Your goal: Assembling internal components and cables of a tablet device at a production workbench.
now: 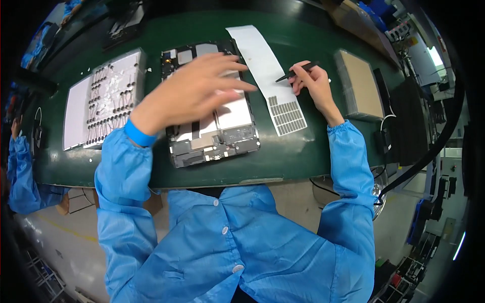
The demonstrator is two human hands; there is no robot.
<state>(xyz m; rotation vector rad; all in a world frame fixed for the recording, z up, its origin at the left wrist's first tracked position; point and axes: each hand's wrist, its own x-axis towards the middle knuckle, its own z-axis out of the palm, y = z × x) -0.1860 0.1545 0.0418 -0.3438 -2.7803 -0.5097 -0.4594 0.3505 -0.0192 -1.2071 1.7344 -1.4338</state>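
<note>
The device (235, 113) lies open on the green desk (298, 159), in front of the person, its inner parts showing. At the far left is a co-worker's blue sleeve (21, 169). Further in, a white tray (143, 63) holds rows of small dark-ended parts (107, 124) with white scraps among them. The left hand (199, 91), with a blue band (138, 134) at its wrist, is over the device, fingers spread and no object visible in it; whether it touches the device cannot be told. Just right of the device, a white sheet (262, 58) lies slantwise, with grey labels (287, 116) in rows at its near end. The right hand (314, 87) grips black tweezers (288, 77), their tip at the sheet; contact cannot be told. Further right stands a brown-topped stack (359, 86).
</note>
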